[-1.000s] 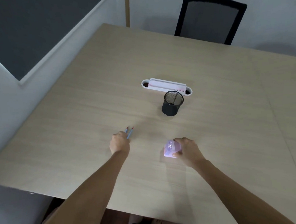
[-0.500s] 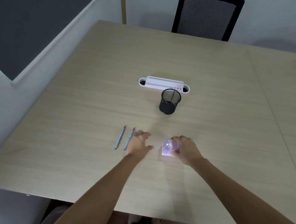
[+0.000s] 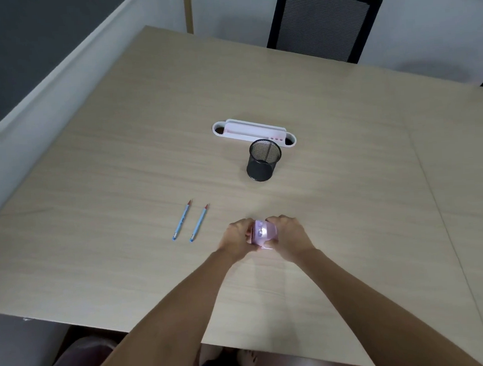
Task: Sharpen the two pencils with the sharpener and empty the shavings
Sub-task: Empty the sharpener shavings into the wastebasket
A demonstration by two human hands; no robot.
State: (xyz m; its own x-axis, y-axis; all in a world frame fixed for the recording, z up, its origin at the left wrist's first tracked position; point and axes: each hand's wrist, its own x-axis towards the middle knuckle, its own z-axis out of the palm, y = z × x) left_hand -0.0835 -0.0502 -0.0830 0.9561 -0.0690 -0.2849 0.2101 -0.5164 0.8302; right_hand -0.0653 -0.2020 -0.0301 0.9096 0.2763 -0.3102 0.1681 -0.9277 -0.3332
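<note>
In the head view, both hands meet over the near middle of the pale wooden table. The left hand and the right hand each curl their fingers round a pale lilac pencil sharpener, gripping it from either side; whether it rests on the tabletop or is lifted just above it cannot be told. To the left of the hands, toward the table's left edge, two blue pencils lie side by side and apart, points aimed away from the person: the left pencil and the right pencil. Farther in, near the table's centre, a black mesh pen cup stands upright just in front of a white desk organiser tray. A black mesh chair stands at the far edge.
</note>
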